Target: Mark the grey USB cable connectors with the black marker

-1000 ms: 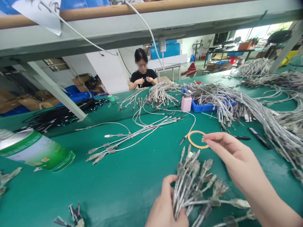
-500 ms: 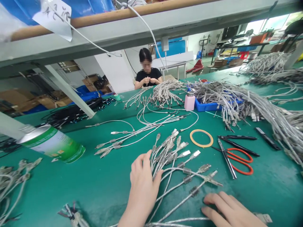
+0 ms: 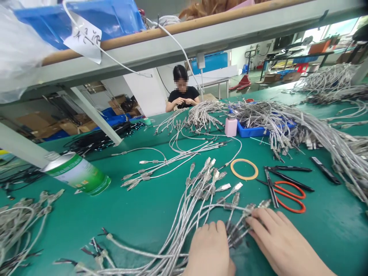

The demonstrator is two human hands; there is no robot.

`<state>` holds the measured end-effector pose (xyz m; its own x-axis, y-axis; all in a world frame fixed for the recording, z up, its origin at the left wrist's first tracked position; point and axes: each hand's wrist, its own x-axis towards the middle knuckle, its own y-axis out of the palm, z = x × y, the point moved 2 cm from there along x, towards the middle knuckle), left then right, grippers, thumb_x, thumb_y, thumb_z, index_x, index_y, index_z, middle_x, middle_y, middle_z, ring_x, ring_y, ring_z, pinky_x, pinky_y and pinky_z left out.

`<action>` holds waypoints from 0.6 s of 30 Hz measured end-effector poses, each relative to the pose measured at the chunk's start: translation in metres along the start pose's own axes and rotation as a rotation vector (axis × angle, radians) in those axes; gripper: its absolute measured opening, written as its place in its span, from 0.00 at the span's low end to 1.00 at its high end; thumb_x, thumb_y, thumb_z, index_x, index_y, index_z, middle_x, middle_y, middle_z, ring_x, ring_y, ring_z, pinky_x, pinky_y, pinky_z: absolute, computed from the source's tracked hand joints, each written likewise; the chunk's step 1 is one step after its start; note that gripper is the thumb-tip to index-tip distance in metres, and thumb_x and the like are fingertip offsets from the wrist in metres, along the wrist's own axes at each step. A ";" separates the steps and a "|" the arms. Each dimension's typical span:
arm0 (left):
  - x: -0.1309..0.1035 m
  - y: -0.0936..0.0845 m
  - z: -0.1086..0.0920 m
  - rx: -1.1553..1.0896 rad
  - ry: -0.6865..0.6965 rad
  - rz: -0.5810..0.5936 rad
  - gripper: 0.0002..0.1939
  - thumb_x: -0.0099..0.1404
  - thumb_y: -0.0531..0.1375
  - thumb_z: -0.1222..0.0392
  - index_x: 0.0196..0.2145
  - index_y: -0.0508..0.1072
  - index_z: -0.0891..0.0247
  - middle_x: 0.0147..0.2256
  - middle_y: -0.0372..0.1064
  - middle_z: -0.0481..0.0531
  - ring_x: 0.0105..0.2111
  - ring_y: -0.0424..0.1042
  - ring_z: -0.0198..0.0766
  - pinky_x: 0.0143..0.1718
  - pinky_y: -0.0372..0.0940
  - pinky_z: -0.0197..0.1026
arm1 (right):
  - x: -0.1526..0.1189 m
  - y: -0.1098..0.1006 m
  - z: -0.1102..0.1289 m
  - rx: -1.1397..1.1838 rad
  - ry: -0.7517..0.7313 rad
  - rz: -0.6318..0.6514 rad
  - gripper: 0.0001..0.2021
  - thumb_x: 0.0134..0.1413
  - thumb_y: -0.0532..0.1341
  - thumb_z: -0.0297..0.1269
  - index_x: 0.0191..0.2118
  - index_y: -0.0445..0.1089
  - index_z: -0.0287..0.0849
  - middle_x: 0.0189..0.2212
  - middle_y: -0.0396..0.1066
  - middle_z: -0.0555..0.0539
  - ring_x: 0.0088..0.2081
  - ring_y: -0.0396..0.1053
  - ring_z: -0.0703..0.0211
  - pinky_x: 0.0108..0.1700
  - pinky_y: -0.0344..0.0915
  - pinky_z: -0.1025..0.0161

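under both hands, at the near edge of the green tabletop (image 3: 138,214), lies a fanned bundle of silver cables (image 3: 201,195), plug ends pointing away from the person, loose tails sweeping off to the left hand's side. left hand (image 3: 211,251) rests palm down on the bundle, fingers flat and together; its grip is not closed round anything, only pressing. right hand (image 3: 280,243) lies just beside it, fingers spread flat, tips touching the nearest plugs; no closed grip there either. judging by the lay, the cables are gathered and roughly lined up but the plugs sit staggered and nothing binds them, so evening-up and tying look undone. just beyond the right hand: orange-handled scissors (image 3: 287,193) touching black pliers (image 3: 287,170), and a yellow ring (image 3: 244,169) lying flat, apart from the bundle. further out from the left hand, a second loose cable set (image 3: 161,163) spread on the mat, also unbound. containers: a blue tray (image 3: 250,131) well beyond the hands, mostly buried under a grey cable heap (image 3: 304,126), contents otherwise hidden; a pink pump bottle (image 3: 230,125) upright just beside it, fill level cannot be told; a green-and-white can (image 3: 77,173) lying on its side far off the left hand, contents unseen; a blue bin (image 3: 109,19) on the shelf overhead with a paper tag, inside not visible. another person (image 3: 182,94) sits at the far end, hands busy with cables of their own.
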<state>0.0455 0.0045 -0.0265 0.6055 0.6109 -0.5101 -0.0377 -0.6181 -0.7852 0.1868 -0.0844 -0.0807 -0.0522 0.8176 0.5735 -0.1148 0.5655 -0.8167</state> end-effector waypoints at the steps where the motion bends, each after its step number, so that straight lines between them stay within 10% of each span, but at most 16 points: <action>1: 0.003 0.002 -0.001 -0.009 -0.005 -0.016 0.25 0.50 0.48 0.74 0.45 0.70 0.87 0.42 0.66 0.82 0.46 0.66 0.73 0.47 0.55 0.68 | 0.004 0.002 -0.001 0.014 0.015 0.000 0.15 0.58 0.47 0.21 0.39 0.69 0.39 0.36 0.70 0.41 0.35 0.67 0.49 0.36 0.59 0.54; 4: 0.008 0.000 0.003 -0.121 0.007 -0.086 0.19 0.57 0.47 0.69 0.41 0.71 0.80 0.44 0.66 0.79 0.49 0.65 0.69 0.51 0.52 0.68 | 0.014 0.002 0.000 0.093 0.038 -0.002 0.12 0.62 0.48 0.26 0.42 0.67 0.42 0.36 0.69 0.42 0.33 0.68 0.53 0.33 0.64 0.57; 7: 0.006 -0.009 0.013 -0.439 0.024 -0.057 0.12 0.62 0.46 0.62 0.37 0.66 0.70 0.41 0.68 0.64 0.39 0.69 0.45 0.45 0.62 0.50 | 0.021 -0.008 -0.004 0.205 0.079 0.019 0.11 0.66 0.48 0.32 0.48 0.64 0.46 0.42 0.69 0.45 0.40 0.71 0.57 0.37 0.70 0.62; 10: 0.001 -0.020 0.027 -0.840 0.019 0.070 0.16 0.64 0.45 0.55 0.46 0.59 0.65 0.21 0.55 0.42 0.17 0.45 0.25 0.21 0.45 0.32 | 0.026 -0.021 -0.024 0.275 0.247 0.015 0.10 0.67 0.50 0.39 0.51 0.61 0.48 0.45 0.67 0.46 0.41 0.72 0.63 0.42 0.72 0.67; 13: 0.001 -0.027 0.041 -1.256 0.033 0.107 0.24 0.65 0.49 0.48 0.54 0.56 0.65 0.14 0.37 0.37 0.15 0.33 0.25 0.17 0.35 0.31 | 0.024 -0.024 -0.058 0.304 0.443 0.026 0.11 0.67 0.50 0.45 0.47 0.63 0.47 0.41 0.69 0.47 0.32 0.72 0.65 0.34 0.72 0.69; 18: 0.007 -0.025 0.054 -1.763 0.023 0.030 0.30 0.48 0.71 0.49 0.44 0.68 0.68 0.16 0.56 0.41 0.14 0.49 0.22 0.16 0.45 0.28 | 0.017 -0.001 -0.121 0.315 0.672 0.232 0.17 0.65 0.49 0.50 0.41 0.68 0.44 0.30 0.74 0.50 0.28 0.72 0.62 0.28 0.70 0.67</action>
<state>0.0075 0.0512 -0.0294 0.6313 0.5934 -0.4993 0.7676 -0.3866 0.5112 0.3056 -0.0581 -0.0783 0.4917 0.8584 0.1463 -0.4559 0.3970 -0.7966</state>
